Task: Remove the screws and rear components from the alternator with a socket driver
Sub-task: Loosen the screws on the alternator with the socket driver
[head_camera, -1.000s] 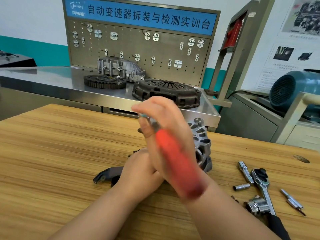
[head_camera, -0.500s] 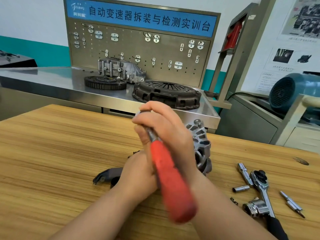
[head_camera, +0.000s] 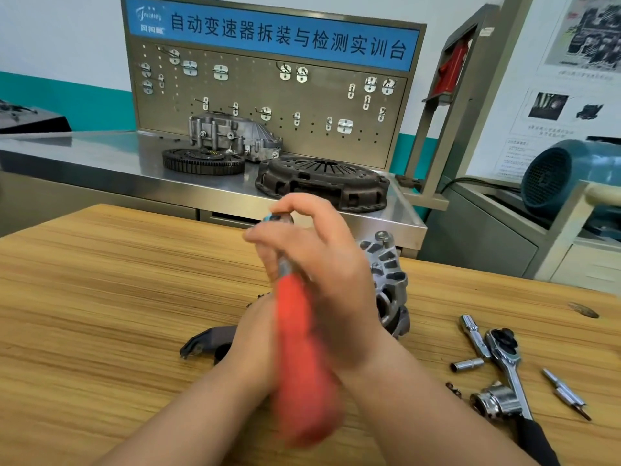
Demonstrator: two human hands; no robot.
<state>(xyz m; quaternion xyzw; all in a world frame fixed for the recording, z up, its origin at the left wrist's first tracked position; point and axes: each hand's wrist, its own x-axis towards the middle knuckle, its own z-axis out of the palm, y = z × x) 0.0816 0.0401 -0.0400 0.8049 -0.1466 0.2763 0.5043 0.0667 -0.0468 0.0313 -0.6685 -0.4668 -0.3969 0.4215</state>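
The grey alternator stands on the wooden table, mostly hidden behind my hands. My right hand grips the metal shaft of a socket driver whose red handle points back toward me and is motion-blurred. The driver's tip shows just above my fingers. My left hand is low against the alternator's near side; its fingers are hidden behind the handle and my right hand. A dark removed cover piece lies to the left of my left hand.
A ratchet wrench, an extension bar, a small socket, a larger socket and a bit lie at the right. Behind the table a steel bench holds a clutch cover, a flywheel ring and a pegboard.
The red handle has swung from my right toward the middle and left, and my right hand has shifted slightly up on the shaft. My left hand has stayed in place.
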